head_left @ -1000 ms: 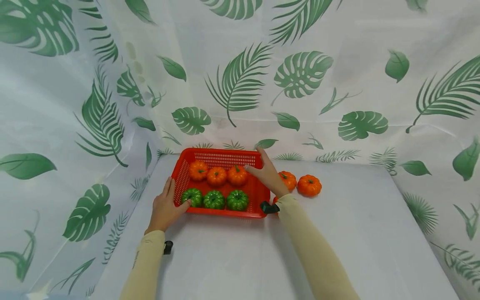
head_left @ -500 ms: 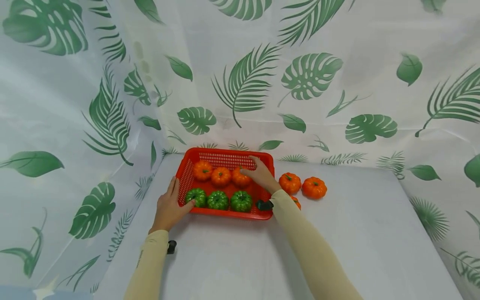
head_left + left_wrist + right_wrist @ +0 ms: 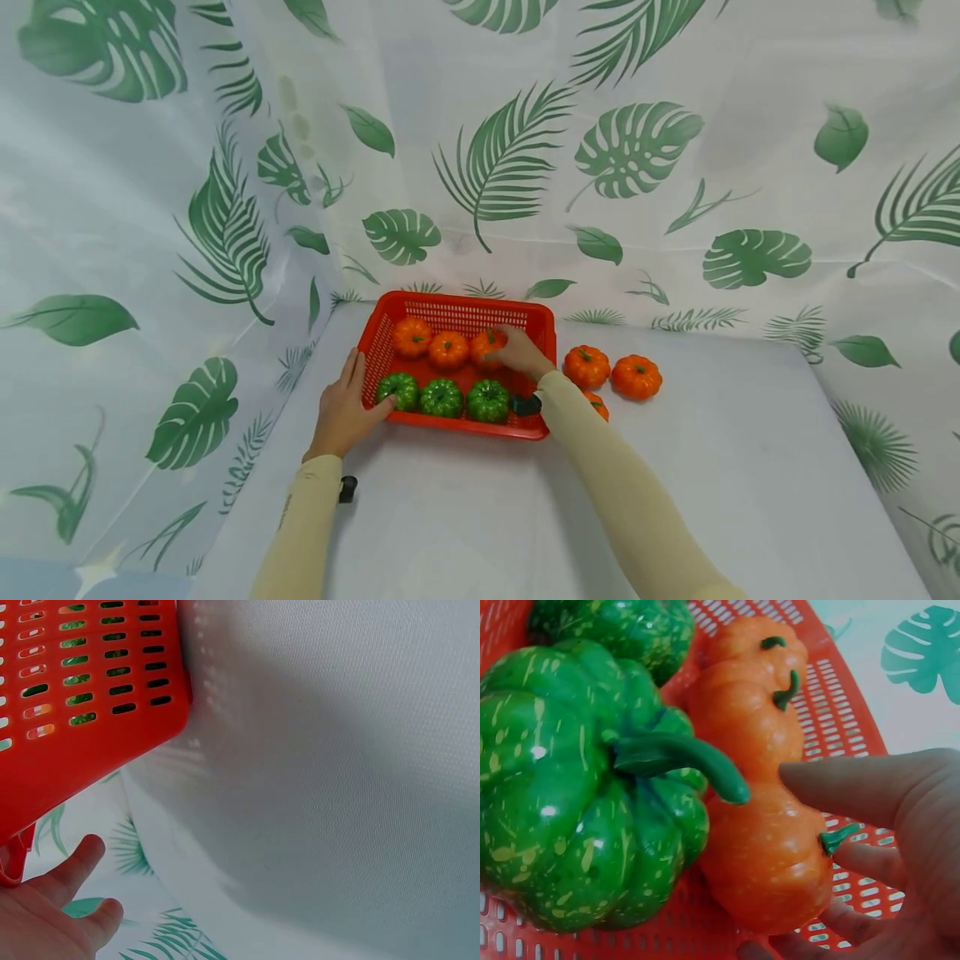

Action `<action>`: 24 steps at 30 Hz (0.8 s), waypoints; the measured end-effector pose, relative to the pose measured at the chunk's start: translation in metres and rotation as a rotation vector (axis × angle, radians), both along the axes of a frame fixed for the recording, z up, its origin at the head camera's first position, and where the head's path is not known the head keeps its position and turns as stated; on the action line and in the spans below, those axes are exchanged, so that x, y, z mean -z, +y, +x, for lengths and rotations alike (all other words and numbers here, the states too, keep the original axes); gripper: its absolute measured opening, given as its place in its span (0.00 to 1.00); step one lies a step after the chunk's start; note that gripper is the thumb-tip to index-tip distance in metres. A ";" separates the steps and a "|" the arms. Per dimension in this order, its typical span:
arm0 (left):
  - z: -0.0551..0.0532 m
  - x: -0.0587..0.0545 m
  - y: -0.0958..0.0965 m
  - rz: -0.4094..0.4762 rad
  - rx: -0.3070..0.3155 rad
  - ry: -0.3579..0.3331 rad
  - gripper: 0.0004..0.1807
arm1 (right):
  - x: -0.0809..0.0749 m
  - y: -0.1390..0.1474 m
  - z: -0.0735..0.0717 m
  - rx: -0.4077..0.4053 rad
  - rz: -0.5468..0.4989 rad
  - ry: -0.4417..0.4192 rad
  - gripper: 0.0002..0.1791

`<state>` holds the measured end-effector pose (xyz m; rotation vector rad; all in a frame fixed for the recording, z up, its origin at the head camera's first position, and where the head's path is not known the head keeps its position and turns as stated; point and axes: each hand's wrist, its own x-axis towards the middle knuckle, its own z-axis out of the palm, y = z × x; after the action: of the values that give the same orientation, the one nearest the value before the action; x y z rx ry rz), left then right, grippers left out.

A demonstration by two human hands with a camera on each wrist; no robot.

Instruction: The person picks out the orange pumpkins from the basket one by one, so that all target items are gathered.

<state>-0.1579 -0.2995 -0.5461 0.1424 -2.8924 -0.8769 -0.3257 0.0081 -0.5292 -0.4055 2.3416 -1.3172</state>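
Note:
A red plastic basket (image 3: 450, 424) holds a back row of orange toy pumpkins (image 3: 448, 350) and a front row of green toy pumpkins (image 3: 441, 399). My left hand (image 3: 347, 413) rests at the basket's left front corner, thumb over the rim and straight fingers along the outer wall. In the left wrist view, two fingers (image 3: 71, 871) stick out past the basket. Inside it, my right hand (image 3: 522, 353) is at the rightmost orange pumpkin (image 3: 769, 859). In the right wrist view its thumb and spread fingers lie around that pumpkin, not clearly closed on it.
Just right of the basket, more orange pumpkins (image 3: 637, 377) sit on the white table (image 3: 712, 467); one is partly hidden by the right sleeve (image 3: 600, 467). Leaf-printed white sheeting (image 3: 645, 225) hangs behind the table and along its sides.
My right hand has moved from the basket's right rim inward and down to the rightmost orange pumpkin. The left hand keeps its place on the basket. The head view has shifted slightly.

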 end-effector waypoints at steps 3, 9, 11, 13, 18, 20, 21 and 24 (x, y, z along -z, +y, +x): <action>0.000 -0.001 0.000 0.002 0.002 0.015 0.58 | 0.001 -0.002 0.000 0.004 0.029 0.019 0.40; -0.001 -0.001 0.001 -0.006 0.012 0.020 0.58 | 0.003 -0.003 0.001 -0.008 0.132 0.116 0.39; -0.001 -0.001 0.001 0.000 0.009 0.016 0.58 | 0.003 -0.003 0.000 -0.018 0.150 0.150 0.38; -0.002 -0.002 0.002 0.003 0.006 0.016 0.58 | 0.003 -0.002 0.000 -0.026 0.153 0.179 0.37; -0.003 -0.002 0.002 0.001 0.005 0.009 0.58 | 0.001 -0.002 0.000 -0.031 0.136 0.234 0.36; -0.002 -0.002 0.002 -0.001 0.001 0.000 0.58 | 0.001 -0.001 0.001 -0.024 0.121 0.242 0.36; -0.002 -0.002 0.002 0.004 -0.002 -0.005 0.58 | 0.001 -0.001 0.001 -0.019 0.112 0.242 0.36; 0.000 -0.002 0.001 0.004 -0.003 -0.014 0.59 | 0.001 -0.001 0.001 -0.008 0.088 0.250 0.36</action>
<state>-0.1582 -0.2987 -0.5442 0.1531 -2.9028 -0.8851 -0.3250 0.0071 -0.5301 -0.5803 2.5879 -1.2143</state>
